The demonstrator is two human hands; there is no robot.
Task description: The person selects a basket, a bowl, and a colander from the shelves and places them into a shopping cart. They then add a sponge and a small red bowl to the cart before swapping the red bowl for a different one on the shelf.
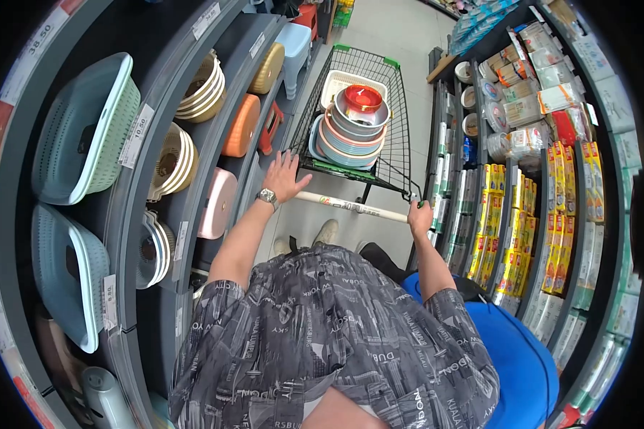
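A green-trimmed wire shopping cart (406, 118) stands in front of me, its pale handle bar (354, 206) running across just ahead of my shirt. My right hand (420, 216) is wrapped round the right end of that bar. By its left end, my left hand (284, 177) is raised with fingers spread and nothing in it. Inside the cart is a stack of pastel basins (350, 146) under a silver metal bowl (376, 116). Shiny red bowls (363, 98) top the stack, and a white plastic basket (331, 87) lies behind them.
Shelves on the left hold green and blue strainer baskets (118, 129), beige baskets (209, 93) and plastic stools (293, 50). Yellow boxes (490, 222) and packaged goods line the right shelves. A person in blue (515, 357) is close on my right. The tiled aisle (379, 25) runs ahead.
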